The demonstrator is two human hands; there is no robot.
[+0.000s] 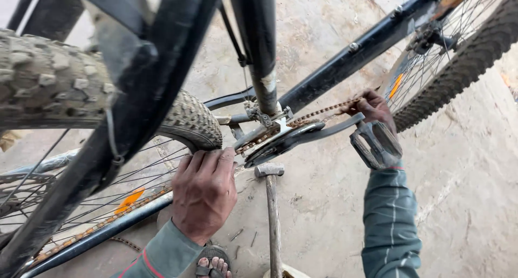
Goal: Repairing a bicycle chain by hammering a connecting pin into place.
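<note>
The view looks down through the black frame of a bicycle (pixel 345 59) that stands on a pale concrete floor (pixel 464 175). The left hand (pixel 204 191) lies with its fingers curled together over the chain stay, just beside the knobby rear tyre (pixel 191 121); the fingers press on the frame near the chainring, but what is under the palm is hidden. The right hand (pixel 372 108) is further away, behind the crank, and its fingertips are closed on the rusty chain (pixel 324 112), which runs from the chainring (pixel 280 140) toward this hand. The black crank arm (pixel 334 129) points to the right and ends in a grey pedal (pixel 376 144), which is in front of the right wrist and partly covers it. Both sleeves are grey-green.

On the floor between the two arms lies a hammer (pixel 272 202) with a metal head near the chainring and a long worn handle that comes toward the camera. Near its handle a foot in a sandal (pixel 213 263) shows at the lower edge. The second wheel (pixel 453 51) with thin spokes and an orange reflector is at the upper right.
</note>
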